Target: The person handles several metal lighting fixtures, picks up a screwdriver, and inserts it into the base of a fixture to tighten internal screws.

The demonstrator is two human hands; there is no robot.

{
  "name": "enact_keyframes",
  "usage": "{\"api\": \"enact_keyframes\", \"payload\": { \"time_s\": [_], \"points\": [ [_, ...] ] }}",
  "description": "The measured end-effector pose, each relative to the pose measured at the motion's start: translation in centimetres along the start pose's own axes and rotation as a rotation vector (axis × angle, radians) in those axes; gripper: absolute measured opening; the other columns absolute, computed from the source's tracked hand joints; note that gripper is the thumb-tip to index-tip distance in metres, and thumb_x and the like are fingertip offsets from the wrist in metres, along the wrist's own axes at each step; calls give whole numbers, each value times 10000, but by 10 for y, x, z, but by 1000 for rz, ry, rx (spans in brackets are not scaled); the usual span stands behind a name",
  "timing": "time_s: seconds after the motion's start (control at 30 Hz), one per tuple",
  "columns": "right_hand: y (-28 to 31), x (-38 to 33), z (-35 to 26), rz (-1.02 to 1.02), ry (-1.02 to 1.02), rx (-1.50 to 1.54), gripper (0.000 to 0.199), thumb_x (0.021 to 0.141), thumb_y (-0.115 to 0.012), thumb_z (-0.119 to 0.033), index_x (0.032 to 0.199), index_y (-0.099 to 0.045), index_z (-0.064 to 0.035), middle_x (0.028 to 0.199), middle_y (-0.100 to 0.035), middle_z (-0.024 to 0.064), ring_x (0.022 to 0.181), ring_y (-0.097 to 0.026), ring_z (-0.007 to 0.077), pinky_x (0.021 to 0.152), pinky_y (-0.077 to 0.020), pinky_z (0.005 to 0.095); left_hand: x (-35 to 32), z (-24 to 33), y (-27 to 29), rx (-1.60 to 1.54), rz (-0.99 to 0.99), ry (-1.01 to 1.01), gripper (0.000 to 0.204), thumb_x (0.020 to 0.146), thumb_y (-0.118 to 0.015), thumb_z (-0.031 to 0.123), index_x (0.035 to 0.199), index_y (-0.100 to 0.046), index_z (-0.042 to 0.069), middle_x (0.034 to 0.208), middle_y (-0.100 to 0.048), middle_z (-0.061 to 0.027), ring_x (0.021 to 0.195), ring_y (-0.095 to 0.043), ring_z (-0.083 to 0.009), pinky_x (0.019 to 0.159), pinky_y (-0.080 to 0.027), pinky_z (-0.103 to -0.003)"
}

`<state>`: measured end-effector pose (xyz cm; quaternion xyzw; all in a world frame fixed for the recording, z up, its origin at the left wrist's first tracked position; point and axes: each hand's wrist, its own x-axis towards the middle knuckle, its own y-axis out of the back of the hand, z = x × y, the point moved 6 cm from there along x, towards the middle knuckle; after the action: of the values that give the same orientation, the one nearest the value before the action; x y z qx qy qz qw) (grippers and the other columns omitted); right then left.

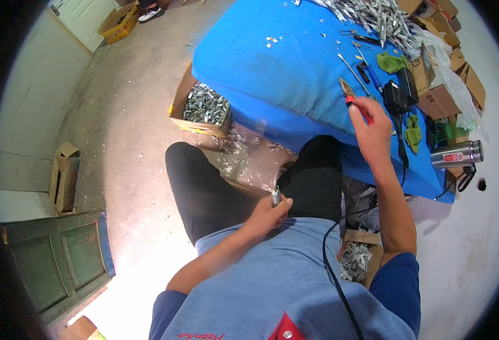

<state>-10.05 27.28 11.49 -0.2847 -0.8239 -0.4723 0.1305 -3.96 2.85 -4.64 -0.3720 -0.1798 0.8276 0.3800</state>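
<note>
Blue table [261, 62], upper right | your left hand [268, 217] wraps metal cylinder [276, 197], lower centre | right hand [372, 126] clasps red-handled pliers [347, 90] | brace cylinder firmly

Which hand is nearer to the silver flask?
The right. The right hand, holding red-handled pliers, is left of the silver flask and slightly higher in the picture; the left hand, around a small metal part, is lower and much farther left.
</note>
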Motion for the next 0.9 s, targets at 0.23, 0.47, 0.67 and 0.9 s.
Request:
{"api": "enact_keyframes", "payload": {
  "time_s": [0.23, 0.47, 0.67, 0.9],
  "points": [
    [24, -60, -221, -381, 670, 859, 170, 798, -653, -133, 887, -638, 12, 864, -667, 172, 691, -655, 274, 613, -528, 367, 15, -20, 25, 231, 281, 43, 211, 939, -571, 306, 856, -524, 118, 653, -454, 37, 536, -378, -69, 463, -286, -221],
    [29, -85, -287, 47, 802, 975, 186, 846, -568, -202, 979, -600, -76, 884, -558, 97, 634, -521, 194, 532, -401, 305, 5, -7, 18, -141, 94, 61, 264, 946, -561, 290, 764, -433, 149, 615, -376, 49, 510, -303, -68, 463, -246, -232],
    [18, -83, -237, -295, 745, 1147, 179, 868, -613, -249, 925, -624, -80, 713, -553, 33, 580, -513, 131, 507, -407, 234, 1, -11, 37, -194, 136, 53, 261, 927, -577, 286, 758, -449, 133, 609, -401, 40, 493, -335, -55, 425, -260, -224],
    [-119, -110, -87, -815, -76, 47, 291, 841, -633, -316, 924, -674, -39, 814, -664, 148, 720, -644, 315, 663, -509, 349, 2, -5, 35, -92, 129, -56, 185, 908, -531, 244, 851, -560, 70, 653, -466, 21, 528, -406, -62, 452, -303, -217]
  ]
}}
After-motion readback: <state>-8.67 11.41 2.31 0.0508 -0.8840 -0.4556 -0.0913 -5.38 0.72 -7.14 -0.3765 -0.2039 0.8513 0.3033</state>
